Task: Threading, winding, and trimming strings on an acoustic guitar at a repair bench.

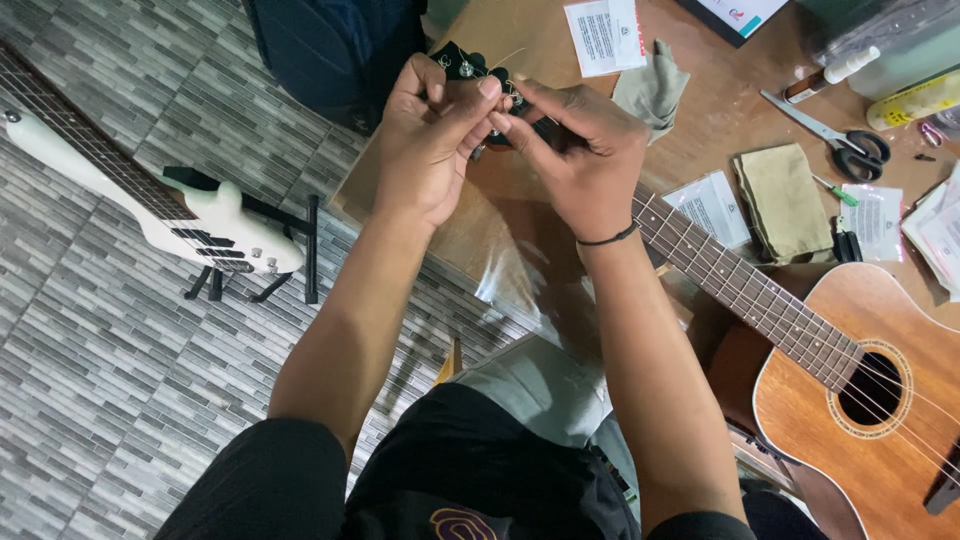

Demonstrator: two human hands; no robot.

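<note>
Two hands on headstock (478, 75) | scissors (835, 135), cloths (785, 200) near | white bass (150, 205) left

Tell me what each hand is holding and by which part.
Both hands grip the acoustic guitar at its black headstock: left hand around the tuning pegs, right hand pinching beside it, apparently a thin string, too fine to confirm.

Two bare hands, left hand (430, 140) and right hand (580, 150), meet at one acoustic guitar (860, 390). One white electric bass (150, 200) rests on one black stand (290, 250). The table holds one pair of scissors (830, 135), two folded cloths, grey (652, 90) and olive (785, 200), and one small green screwdriver (836, 190).
</note>
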